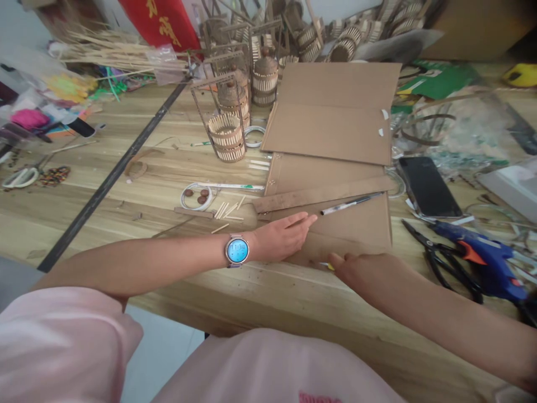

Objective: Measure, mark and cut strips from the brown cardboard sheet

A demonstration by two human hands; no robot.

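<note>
- Left grip point(282, 239) lies flat, outstretched, over the cardboard sheet point(356, 228) near the surface's point(268, 288) front edge.
- Right grip point(361, 270) seems to pinch a yellow cutter point(330, 267) just beside; slipping under pressure could nick the left grip.

From here I see the left hand point(280, 239) at the near-left of the lower cardboard sheet point(356, 226), the right hand point(364, 270) gripping a mostly hidden yellow tool point(330, 267) by that sheet's near edge.
</note>
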